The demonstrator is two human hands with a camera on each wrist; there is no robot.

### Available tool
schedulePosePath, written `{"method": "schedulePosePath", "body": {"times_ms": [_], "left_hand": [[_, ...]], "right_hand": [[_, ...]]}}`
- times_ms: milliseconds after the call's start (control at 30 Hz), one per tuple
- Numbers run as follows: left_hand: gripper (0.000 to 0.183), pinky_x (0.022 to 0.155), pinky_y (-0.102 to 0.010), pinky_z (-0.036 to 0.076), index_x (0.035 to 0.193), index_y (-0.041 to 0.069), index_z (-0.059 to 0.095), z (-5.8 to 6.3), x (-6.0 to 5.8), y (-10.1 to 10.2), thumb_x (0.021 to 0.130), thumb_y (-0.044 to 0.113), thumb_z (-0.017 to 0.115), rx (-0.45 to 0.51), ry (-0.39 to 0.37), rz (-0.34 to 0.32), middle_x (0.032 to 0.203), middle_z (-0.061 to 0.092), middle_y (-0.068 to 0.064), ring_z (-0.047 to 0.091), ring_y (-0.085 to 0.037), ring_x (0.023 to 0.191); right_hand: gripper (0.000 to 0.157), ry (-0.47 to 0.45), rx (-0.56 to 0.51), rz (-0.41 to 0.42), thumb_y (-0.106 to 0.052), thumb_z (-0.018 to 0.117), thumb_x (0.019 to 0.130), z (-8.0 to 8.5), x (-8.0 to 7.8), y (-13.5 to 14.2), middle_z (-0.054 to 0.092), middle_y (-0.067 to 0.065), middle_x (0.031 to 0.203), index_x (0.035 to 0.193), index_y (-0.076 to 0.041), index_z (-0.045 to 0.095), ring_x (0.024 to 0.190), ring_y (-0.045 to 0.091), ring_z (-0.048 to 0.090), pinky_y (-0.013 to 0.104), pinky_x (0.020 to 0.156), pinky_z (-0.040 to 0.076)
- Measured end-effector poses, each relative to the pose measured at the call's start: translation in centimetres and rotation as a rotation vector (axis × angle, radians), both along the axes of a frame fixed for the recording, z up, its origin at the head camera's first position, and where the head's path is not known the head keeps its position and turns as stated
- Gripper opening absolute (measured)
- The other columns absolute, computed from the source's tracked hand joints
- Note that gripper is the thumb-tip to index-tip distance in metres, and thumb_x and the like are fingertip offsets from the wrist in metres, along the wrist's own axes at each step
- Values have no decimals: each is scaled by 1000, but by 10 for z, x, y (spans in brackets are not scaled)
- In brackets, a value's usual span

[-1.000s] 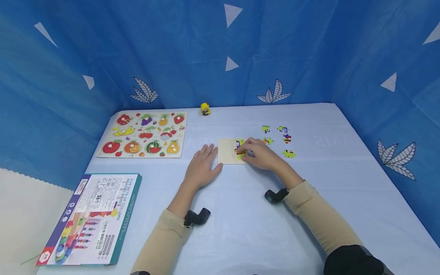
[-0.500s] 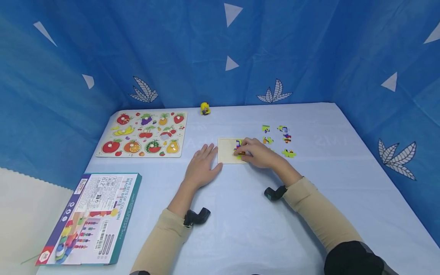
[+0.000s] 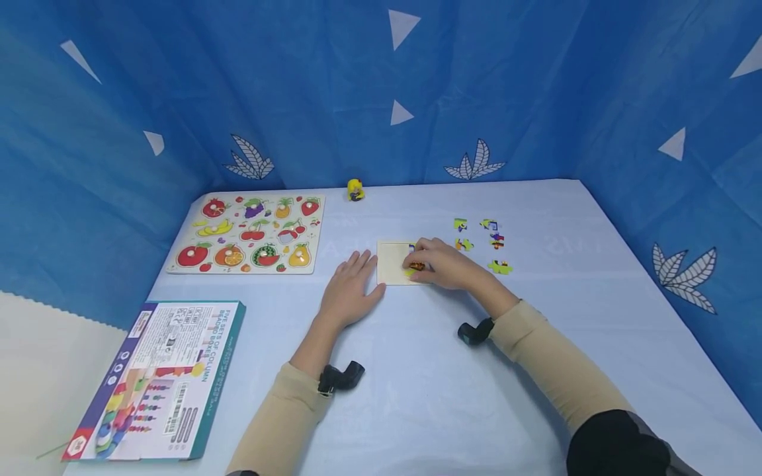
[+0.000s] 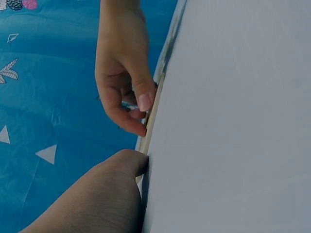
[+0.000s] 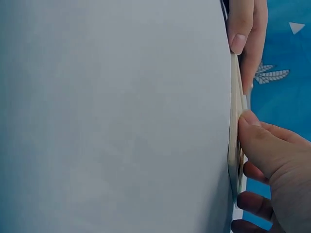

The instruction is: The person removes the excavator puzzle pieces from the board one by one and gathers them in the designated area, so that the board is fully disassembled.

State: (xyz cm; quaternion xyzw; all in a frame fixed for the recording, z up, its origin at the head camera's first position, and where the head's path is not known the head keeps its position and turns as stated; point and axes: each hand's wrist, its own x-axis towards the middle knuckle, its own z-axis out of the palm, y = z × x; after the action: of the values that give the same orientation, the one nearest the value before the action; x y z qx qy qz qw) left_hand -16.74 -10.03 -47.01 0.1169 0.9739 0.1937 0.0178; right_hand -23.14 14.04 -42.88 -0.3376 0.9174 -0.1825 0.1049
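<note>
A small pale wooden puzzle tray (image 3: 393,263) lies mid-table, seen edge-on in both wrist views. Coloured jigsaw pieces (image 3: 411,272) cover part of its right half, mostly hidden by my right hand (image 3: 443,263). That hand reaches over from the right, thumb and index finger pinching a puzzle piece (image 3: 417,266) low over the tray. My left hand (image 3: 348,291) rests flat on the table, its fingers and thumb along the tray's left edge. The right wrist view shows the left thumb (image 5: 237,42) at the tray's end.
Several loose jigsaw pieces (image 3: 497,241) lie right of the tray. A fruit peg board (image 3: 247,233) is at the back left, and a boxed bead set (image 3: 157,380) at the front left. A small yellow figure (image 3: 355,190) stands near the back edge, before a blue curtain (image 3: 333,86).
My right hand has shifted slightly left over the tray, its fingertips now hiding more of the pieces there. The left hand has stayed in place.
</note>
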Motion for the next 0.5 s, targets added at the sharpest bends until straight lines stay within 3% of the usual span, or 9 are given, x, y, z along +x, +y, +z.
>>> {"method": "schedulePosePath", "body": {"times_ms": [267,500], "left_hand": [[70,127,-44,15,157,20,31,0,1,1,98,55,45,-5,-9,4,166,21,1,12,-20,156],[70,127,-44,16,157,20,32,-1,0,0,98,55,45,1,5,0,166,23,1,14,-20,156]], "right_hand": [[26,-66,-12,4,-20,66,96,2,-4,4,59,0,120,120,-30,70,108,20,50,39,94,48],[26,-41,17,25,-26,67,96,1,-8,1,59,-1,118,121,-31,68,105,20,50,38,92,48]]}}
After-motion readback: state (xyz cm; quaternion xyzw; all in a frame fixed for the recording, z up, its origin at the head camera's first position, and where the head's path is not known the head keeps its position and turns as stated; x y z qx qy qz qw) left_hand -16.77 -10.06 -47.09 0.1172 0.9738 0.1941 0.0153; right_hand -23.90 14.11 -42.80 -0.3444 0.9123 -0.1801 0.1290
